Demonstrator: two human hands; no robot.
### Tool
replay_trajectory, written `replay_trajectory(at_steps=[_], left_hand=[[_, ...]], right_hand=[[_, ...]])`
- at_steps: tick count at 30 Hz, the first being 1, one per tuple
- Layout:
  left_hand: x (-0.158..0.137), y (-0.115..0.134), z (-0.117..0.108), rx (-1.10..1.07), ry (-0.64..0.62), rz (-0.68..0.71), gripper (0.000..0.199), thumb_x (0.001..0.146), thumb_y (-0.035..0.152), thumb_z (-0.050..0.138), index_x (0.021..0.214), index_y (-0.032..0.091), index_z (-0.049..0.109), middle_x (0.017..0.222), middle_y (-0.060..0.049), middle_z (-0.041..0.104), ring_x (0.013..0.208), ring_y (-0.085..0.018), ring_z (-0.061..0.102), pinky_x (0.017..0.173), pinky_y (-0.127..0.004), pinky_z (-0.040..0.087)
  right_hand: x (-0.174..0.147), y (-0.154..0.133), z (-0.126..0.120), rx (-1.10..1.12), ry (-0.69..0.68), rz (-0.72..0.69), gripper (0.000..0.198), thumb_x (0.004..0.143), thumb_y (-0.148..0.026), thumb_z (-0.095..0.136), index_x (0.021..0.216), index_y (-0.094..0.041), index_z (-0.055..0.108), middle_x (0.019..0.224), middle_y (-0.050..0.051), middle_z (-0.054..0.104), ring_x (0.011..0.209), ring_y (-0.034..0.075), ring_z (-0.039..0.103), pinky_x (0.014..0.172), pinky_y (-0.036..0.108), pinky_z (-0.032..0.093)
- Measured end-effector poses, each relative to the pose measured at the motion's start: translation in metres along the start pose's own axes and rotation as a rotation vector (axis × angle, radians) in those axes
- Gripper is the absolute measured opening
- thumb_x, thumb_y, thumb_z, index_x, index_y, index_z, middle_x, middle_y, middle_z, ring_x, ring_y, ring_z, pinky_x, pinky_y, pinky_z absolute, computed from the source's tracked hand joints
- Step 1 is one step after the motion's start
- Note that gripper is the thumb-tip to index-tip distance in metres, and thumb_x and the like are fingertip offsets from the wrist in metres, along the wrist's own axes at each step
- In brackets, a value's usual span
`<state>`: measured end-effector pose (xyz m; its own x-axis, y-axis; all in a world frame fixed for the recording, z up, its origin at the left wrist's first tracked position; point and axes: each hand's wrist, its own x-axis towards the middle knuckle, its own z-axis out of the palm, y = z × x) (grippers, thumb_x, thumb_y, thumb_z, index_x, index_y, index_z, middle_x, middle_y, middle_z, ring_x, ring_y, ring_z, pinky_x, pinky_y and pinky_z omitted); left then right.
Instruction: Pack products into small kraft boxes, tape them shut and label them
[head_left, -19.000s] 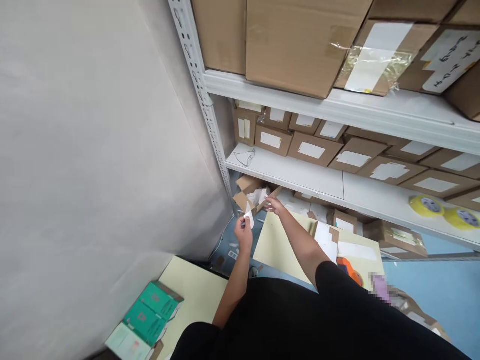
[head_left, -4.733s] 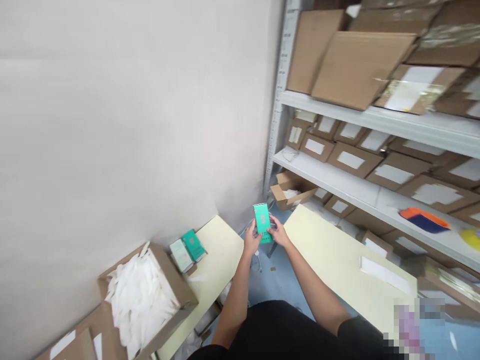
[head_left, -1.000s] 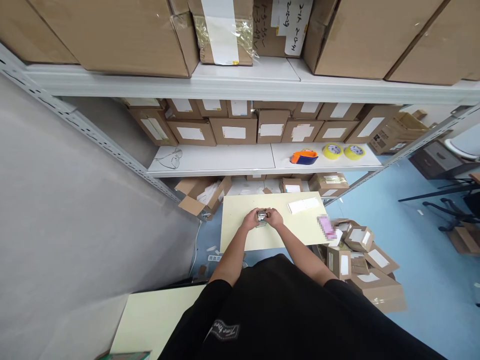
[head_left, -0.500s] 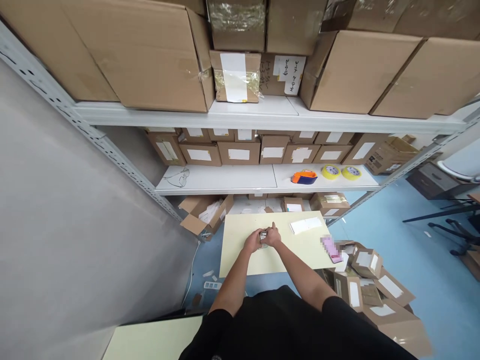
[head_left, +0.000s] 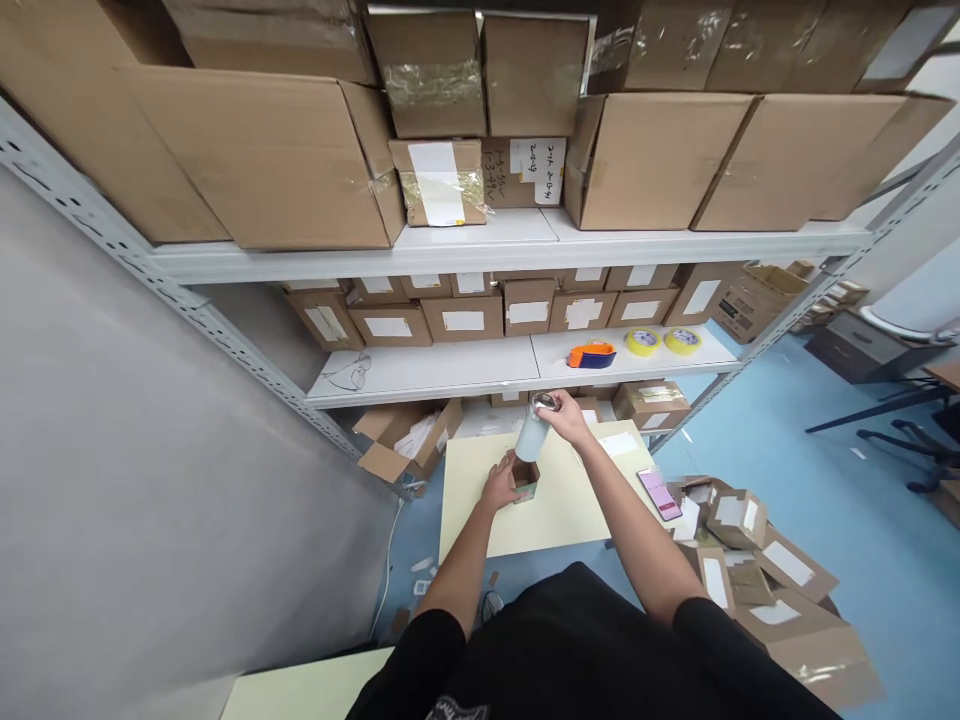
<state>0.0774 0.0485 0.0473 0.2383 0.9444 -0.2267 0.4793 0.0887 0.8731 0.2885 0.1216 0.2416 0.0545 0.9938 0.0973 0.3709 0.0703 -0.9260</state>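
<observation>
In my right hand [head_left: 568,417] is a pale blue-grey cylindrical bottle [head_left: 532,438] with a shiny dark-centred silver top, gripped near that top. It tilts, its lower end just above or at the mouth of a small open cardboard box [head_left: 526,490]; whether any of it is inside I cannot tell. My left hand [head_left: 501,484] grips the box's left side, thumb across the front. The box stands on a pale yellow table [head_left: 562,515]. White paper [head_left: 619,443] lies past my right forearm, and a phone with a pink screen [head_left: 660,494] rests at the right edge.
A white shelf rack [head_left: 420,368] behind the table carries many cartons, an orange and blue tape dispenser [head_left: 592,355], yellow tape rolls [head_left: 643,342] and glasses [head_left: 352,374]. An open carton [head_left: 405,440] stands at the left, piled boxes [head_left: 787,620] at the right.
My right hand has lifted the bottle up and away, out of the box between both hands. My left hand stays low with the box. The view has shifted slightly.
</observation>
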Motion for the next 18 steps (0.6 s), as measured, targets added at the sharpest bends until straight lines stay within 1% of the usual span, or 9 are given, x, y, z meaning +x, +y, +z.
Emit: replay_trajectory(at_steps=[2,4,7,9,10,12,14,16,18], left_hand=[[-0.007,0.01,-0.01,0.051,0.056,-0.013,0.134,0.046,0.034,0.096,0.164,0.02,0.034,0.175,-0.021,0.022,0.163,-0.043,0.008,0.13,-0.058,0.01],[-0.017,0.025,-0.024,0.011,0.153,0.02,0.131,0.054,0.035,0.094,0.166,0.021,0.028,0.174,-0.02,0.023,0.163,-0.04,0.011,0.13,-0.056,0.014],[-0.032,0.063,-0.045,-0.204,0.303,0.122,0.095,0.082,0.04,0.077,0.164,0.027,0.033,0.168,-0.016,0.038,0.157,-0.034,0.034,0.125,-0.053,0.031],[-0.037,0.097,-0.055,-0.282,0.328,0.187,0.076,0.09,0.045,0.071,0.159,0.028,0.043,0.156,-0.017,0.053,0.145,-0.033,0.05,0.115,-0.05,0.043],[-0.037,0.116,-0.057,-0.281,0.336,0.234,0.075,0.089,0.046,0.074,0.157,0.028,0.047,0.151,-0.016,0.057,0.141,-0.032,0.053,0.112,-0.048,0.047],[-0.033,0.15,-0.057,-0.226,0.354,0.308,0.083,0.079,0.045,0.085,0.153,0.029,0.051,0.148,-0.015,0.059,0.135,-0.033,0.058,0.108,-0.046,0.05],[-0.027,0.175,-0.053,-0.194,0.426,0.31,0.091,0.067,0.042,0.094,0.149,0.028,0.056,0.146,-0.014,0.06,0.127,-0.034,0.062,0.105,-0.046,0.052],[-0.022,0.188,-0.052,-0.221,0.503,0.282,0.091,0.064,0.042,0.096,0.146,0.027,0.059,0.141,-0.014,0.064,0.122,-0.034,0.065,0.107,-0.048,0.052],[-0.019,0.192,-0.054,-0.313,0.529,0.274,0.095,0.065,0.043,0.096,0.148,0.025,0.055,0.138,-0.014,0.066,0.12,-0.033,0.066,0.108,-0.049,0.052]], right_hand=[[0.001,-0.006,-0.006,0.036,0.002,-0.028,0.038,0.068,-0.048,0.073,0.094,-0.022,0.064,0.088,0.001,0.068,0.08,0.02,0.061,0.073,0.031,0.049],[0.0,-0.009,-0.01,0.053,0.007,-0.052,0.039,0.069,-0.051,0.074,0.093,-0.022,0.064,0.086,0.0,0.067,0.078,0.02,0.06,0.071,0.031,0.049],[-0.003,-0.012,-0.011,0.066,-0.005,-0.057,0.04,0.07,-0.055,0.076,0.09,-0.023,0.064,0.083,-0.001,0.065,0.075,0.019,0.058,0.07,0.031,0.048],[-0.005,-0.016,-0.007,0.068,-0.024,-0.068,0.041,0.07,-0.056,0.077,0.088,-0.023,0.064,0.081,-0.001,0.064,0.074,0.019,0.058,0.071,0.031,0.049],[-0.007,-0.019,-0.004,0.062,-0.03,-0.078,0.041,0.07,-0.057,0.078,0.087,-0.023,0.064,0.081,-0.001,0.064,0.074,0.018,0.058,0.072,0.031,0.05],[-0.01,-0.025,0.002,0.038,-0.03,-0.092,0.043,0.069,-0.058,0.081,0.086,-0.023,0.064,0.079,-0.001,0.064,0.074,0.019,0.058,0.074,0.033,0.051],[-0.014,-0.031,0.007,0.047,-0.025,-0.1,0.045,0.069,-0.06,0.082,0.089,-0.023,0.066,0.081,-0.001,0.066,0.077,0.02,0.06,0.077,0.034,0.054],[-0.017,-0.033,0.007,0.16,-0.071,-0.09,0.05,0.073,-0.061,0.081,0.103,-0.022,0.069,0.089,0.002,0.07,0.084,0.022,0.064,0.08,0.035,0.056],[-0.022,-0.03,0.001,0.35,-0.221,-0.046,0.06,0.079,-0.059,0.077,0.126,-0.024,0.065,0.104,0.005,0.074,0.093,0.023,0.068,0.083,0.036,0.058]])
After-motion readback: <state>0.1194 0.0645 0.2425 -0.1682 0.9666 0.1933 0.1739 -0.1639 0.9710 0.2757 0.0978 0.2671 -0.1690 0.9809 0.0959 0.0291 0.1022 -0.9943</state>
